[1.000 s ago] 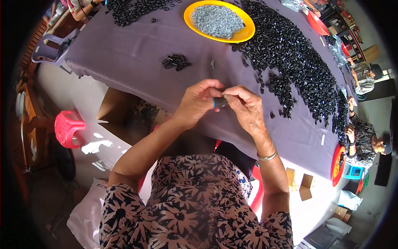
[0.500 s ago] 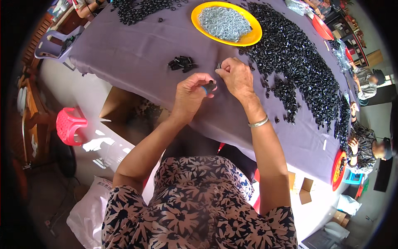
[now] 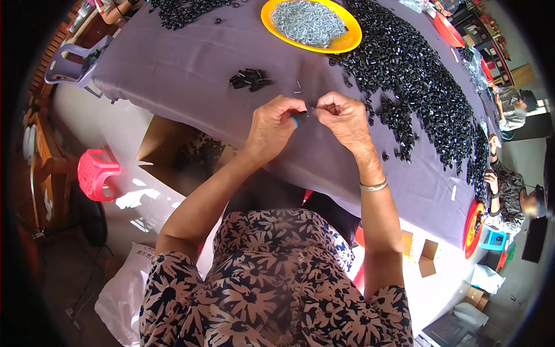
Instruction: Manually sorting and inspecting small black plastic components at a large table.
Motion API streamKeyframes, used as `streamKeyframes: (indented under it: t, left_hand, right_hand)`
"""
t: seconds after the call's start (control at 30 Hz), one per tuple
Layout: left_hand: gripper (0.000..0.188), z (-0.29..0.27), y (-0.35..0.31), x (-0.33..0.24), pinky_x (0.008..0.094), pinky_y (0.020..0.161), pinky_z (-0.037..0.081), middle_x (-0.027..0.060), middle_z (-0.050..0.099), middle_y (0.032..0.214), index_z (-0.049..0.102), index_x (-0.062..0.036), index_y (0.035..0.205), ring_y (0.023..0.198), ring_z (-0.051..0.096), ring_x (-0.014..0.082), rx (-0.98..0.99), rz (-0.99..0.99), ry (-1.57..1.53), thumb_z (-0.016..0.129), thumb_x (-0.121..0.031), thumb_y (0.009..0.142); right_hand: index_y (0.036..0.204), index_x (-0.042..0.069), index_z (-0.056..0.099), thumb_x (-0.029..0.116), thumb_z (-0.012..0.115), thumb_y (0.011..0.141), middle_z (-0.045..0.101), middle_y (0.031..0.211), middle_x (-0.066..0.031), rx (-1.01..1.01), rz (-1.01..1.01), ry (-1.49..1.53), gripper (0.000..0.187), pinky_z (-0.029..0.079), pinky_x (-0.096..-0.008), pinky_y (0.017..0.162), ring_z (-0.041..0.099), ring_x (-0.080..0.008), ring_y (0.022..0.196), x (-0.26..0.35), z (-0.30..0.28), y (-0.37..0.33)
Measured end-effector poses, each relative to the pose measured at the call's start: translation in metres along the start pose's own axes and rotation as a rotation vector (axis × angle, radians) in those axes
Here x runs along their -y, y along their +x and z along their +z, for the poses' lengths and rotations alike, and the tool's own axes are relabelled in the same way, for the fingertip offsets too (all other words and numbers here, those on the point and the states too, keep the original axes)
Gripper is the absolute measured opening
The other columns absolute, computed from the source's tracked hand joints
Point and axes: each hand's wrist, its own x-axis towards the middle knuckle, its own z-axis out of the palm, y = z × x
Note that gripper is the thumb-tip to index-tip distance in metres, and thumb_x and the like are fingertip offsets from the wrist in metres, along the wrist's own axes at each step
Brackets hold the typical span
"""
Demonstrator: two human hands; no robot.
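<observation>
My left hand [image 3: 270, 128] is closed in a pinch on a small black plastic piece [image 3: 303, 114]; a dark sleeve-like thing with a blue edge [image 3: 296, 121] shows at its fingers. Close beside it, my right hand [image 3: 345, 120] pinches a thin metal pin [image 3: 314, 110], its tip pointing toward the black piece. The two hands are slightly apart above the cloth. Just beyond them lie a couple of loose silver pins [image 3: 298, 92]. A small heap of black pieces [image 3: 248, 79] sits farther off to the left.
A yellow plate [image 3: 354, 41] full of silver pins stands at the far side of the purple-grey tablecloth [image 3: 191, 81]. A broad pile of black pieces [image 3: 416, 87] spreads to the right. An open cardboard box [image 3: 159, 141] is below the table's left edge. Other people sit at the far right.
My right hand has come back toward me and turned in to my left hand with a pin in its fingers. Loose pins now show on the cloth where it was.
</observation>
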Motion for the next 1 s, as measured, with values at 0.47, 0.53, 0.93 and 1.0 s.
streamKeyframes:
  t: [0.47,0.53,0.93,1.0]
  left_hand:
    - [0.032,0.008,-0.003,-0.020,0.0222,0.069,0.044,0.0007,0.062,0.087,0.064,-0.0032,0.097,0.077,0.054,0.0080,-0.006,0.031,0.114,0.052,0.014,0.072]
    - [0.033,0.007,-0.003,-0.021,0.0228,0.069,0.044,0.0009,0.063,0.088,0.064,-0.0033,0.097,0.077,0.054,0.0082,-0.003,0.033,0.117,0.052,0.014,0.072]
    - [0.037,0.009,-0.005,-0.017,0.0227,0.074,0.047,0.0000,0.063,0.088,0.061,-0.0023,0.104,0.081,0.056,0.0066,0.019,-0.004,0.006,0.052,0.015,0.073]
    - [0.044,0.008,-0.004,-0.018,0.0299,0.076,0.053,0.0097,0.066,0.086,0.054,-0.0027,0.114,0.079,0.067,0.0180,0.016,-0.019,0.061,0.054,0.012,0.072]
  right_hand:
    - [0.085,0.003,0.066,-0.006,0.068,0.079,0.059,0.075,0.0011,0.074,-0.222,-0.059,0.011,0.043,-0.0201,0.057,0.052,-0.0037,0.064,0.019,-0.008,-0.013]
    - [0.084,0.003,0.066,-0.006,0.068,0.078,0.058,0.073,0.0004,0.063,-0.252,-0.096,0.011,0.043,-0.0209,0.056,0.051,-0.0049,0.061,0.021,-0.008,-0.013]
    - [0.078,0.002,0.063,-0.002,0.064,0.073,0.056,0.065,-0.0061,0.222,-0.283,-0.266,0.007,0.043,-0.0288,0.053,0.052,-0.0149,0.053,0.043,-0.015,0.003]
    - [0.078,0.002,0.063,-0.002,0.063,0.073,0.058,0.064,-0.0072,0.266,-0.274,-0.267,0.006,0.044,-0.0298,0.053,0.054,-0.0167,0.054,0.046,-0.017,0.009]
